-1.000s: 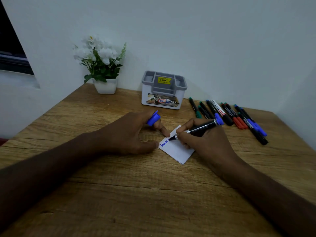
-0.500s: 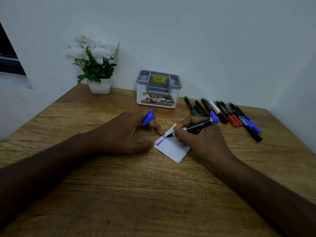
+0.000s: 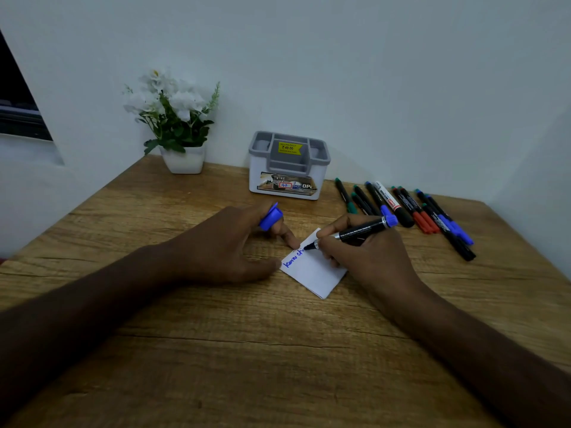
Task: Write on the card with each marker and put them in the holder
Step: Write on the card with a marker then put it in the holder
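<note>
The right hand [image 3: 367, 257] pinches the black blue-ended marker [image 3: 358, 234], barrel angled up-right, nib just beyond the fingertips on the small white paper card [image 3: 315, 273]; the left hand [image 3: 225, 245] grips the blue cap [image 3: 271, 216], fingertip pinning the card.

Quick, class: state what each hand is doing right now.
Left hand: holds the blue cap, fingertip pressing the card.
Right hand: grips the blue marker, tip on the card.

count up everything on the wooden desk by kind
capped markers lying in a row: 10 (crowded, some half hidden)
uncapped black marker with blue end, held: 1
loose blue plastic cap, held: 1
white paper card: 1
grey and white plastic holder: 1
white pot of white flowers: 1
total: 15
</note>
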`<control>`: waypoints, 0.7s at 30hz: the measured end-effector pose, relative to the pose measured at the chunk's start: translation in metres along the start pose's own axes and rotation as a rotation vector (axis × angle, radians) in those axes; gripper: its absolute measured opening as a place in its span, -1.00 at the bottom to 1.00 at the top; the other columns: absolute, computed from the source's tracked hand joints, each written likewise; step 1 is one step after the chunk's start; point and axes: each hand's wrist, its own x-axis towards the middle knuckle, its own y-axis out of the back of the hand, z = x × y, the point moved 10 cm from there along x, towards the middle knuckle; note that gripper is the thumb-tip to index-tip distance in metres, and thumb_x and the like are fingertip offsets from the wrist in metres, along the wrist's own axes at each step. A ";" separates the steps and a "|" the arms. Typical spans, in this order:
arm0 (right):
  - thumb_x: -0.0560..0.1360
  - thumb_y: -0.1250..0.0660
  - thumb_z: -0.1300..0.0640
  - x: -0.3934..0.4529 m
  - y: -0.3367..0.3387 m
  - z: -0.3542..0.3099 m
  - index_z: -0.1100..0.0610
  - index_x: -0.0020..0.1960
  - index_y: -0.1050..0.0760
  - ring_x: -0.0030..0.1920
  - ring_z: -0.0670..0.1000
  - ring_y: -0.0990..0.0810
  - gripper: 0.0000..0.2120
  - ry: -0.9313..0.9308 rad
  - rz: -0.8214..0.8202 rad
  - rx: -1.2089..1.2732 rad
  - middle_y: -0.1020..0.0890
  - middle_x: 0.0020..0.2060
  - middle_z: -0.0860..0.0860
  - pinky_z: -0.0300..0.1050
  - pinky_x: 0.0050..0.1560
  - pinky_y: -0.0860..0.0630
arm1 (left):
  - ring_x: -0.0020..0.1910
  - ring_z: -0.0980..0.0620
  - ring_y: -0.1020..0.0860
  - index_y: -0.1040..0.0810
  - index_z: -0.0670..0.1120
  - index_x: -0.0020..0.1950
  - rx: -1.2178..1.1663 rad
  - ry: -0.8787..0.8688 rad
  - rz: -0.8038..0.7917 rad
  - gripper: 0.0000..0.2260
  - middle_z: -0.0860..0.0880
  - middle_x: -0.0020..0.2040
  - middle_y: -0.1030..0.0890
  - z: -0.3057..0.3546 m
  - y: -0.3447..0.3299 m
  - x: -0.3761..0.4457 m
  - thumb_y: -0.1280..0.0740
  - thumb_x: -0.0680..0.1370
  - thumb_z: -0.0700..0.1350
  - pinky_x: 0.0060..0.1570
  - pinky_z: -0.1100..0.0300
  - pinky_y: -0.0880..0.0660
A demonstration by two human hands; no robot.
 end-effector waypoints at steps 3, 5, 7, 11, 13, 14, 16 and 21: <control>0.45 -0.56 0.17 -0.001 0.000 0.000 0.08 -0.13 -0.75 -0.17 -0.08 -0.73 -0.98 -0.005 -0.002 0.001 -0.78 -0.21 -0.03 -0.20 -0.18 -0.64 | -0.01 0.53 -0.45 -0.51 -0.06 0.24 0.017 -0.024 0.006 -0.60 0.41 -0.11 -0.55 0.000 0.000 0.000 -0.55 0.51 0.02 -0.10 0.58 -0.35; 0.46 -0.55 0.18 0.000 0.000 0.001 0.06 -0.12 -0.75 -0.16 -0.04 -0.74 -0.96 -0.014 0.010 -0.004 -0.78 -0.22 -0.02 -0.13 -0.13 -0.68 | 0.02 0.48 -0.43 -0.48 -0.01 0.28 0.051 -0.023 0.002 -0.56 0.29 -0.07 -0.52 -0.003 -0.002 0.001 -0.53 0.51 0.09 -0.09 0.55 -0.35; 0.47 -0.54 0.20 0.001 0.002 0.004 0.06 -0.13 -0.75 -0.17 -0.02 -0.74 -0.94 -0.029 0.030 -0.002 -0.77 -0.23 0.00 -0.08 -0.10 -0.69 | 0.06 0.43 -0.42 -0.46 0.03 0.29 0.063 -0.025 -0.005 -0.55 0.25 0.00 -0.51 -0.005 -0.003 0.002 -0.51 0.51 0.13 -0.07 0.54 -0.35; 0.48 -0.55 0.22 0.001 0.004 0.004 0.08 -0.09 -0.76 -0.14 -0.01 -0.76 -0.93 -0.047 0.038 -0.001 -0.78 -0.19 0.00 -0.05 -0.03 -0.71 | 0.06 0.54 -0.37 -0.44 0.03 0.28 0.072 -0.021 -0.011 -0.59 0.29 -0.02 -0.44 -0.004 -0.004 0.000 -0.51 0.52 0.07 -0.04 0.60 -0.31; 0.47 -0.54 0.23 0.002 0.003 0.005 0.06 -0.10 -0.76 -0.12 -0.01 -0.76 -0.92 -0.059 0.039 -0.006 -0.78 -0.20 0.01 -0.05 -0.04 -0.71 | 0.05 0.59 -0.35 -0.42 0.08 0.30 0.071 -0.031 -0.010 -0.59 0.33 -0.02 -0.40 -0.001 -0.003 0.000 -0.50 0.54 0.05 -0.02 0.62 -0.29; 0.47 -0.54 0.22 0.002 0.003 0.006 0.06 -0.10 -0.76 -0.12 0.00 -0.76 -0.92 -0.065 0.043 -0.005 -0.78 -0.20 0.01 -0.04 -0.04 -0.71 | 0.05 0.59 -0.34 -0.36 0.15 0.29 0.077 -0.037 -0.013 -0.58 0.35 -0.02 -0.38 0.000 -0.003 -0.001 -0.50 0.55 0.07 -0.03 0.61 -0.29; 0.48 -0.54 0.22 0.001 0.004 0.007 0.07 -0.08 -0.75 -0.13 0.00 -0.76 -0.92 -0.070 0.052 -0.001 -0.78 -0.21 0.02 -0.04 -0.05 -0.71 | 0.06 0.52 -0.36 -0.35 0.19 0.27 0.083 -0.057 -0.012 -0.59 0.33 -0.01 -0.41 0.000 -0.003 -0.001 -0.47 0.54 0.14 -0.06 0.56 -0.29; 0.49 -0.53 0.27 0.001 0.008 0.006 0.13 -0.07 -0.74 -0.28 -0.09 -0.73 -0.93 -0.071 0.088 0.014 -0.77 -0.27 0.04 -0.27 -0.25 -0.61 | 0.03 0.39 -0.45 -0.42 0.24 0.13 0.040 -0.061 -0.017 -0.73 0.27 -0.02 -0.50 0.000 -0.003 0.001 -0.43 0.51 0.14 -0.13 0.45 -0.29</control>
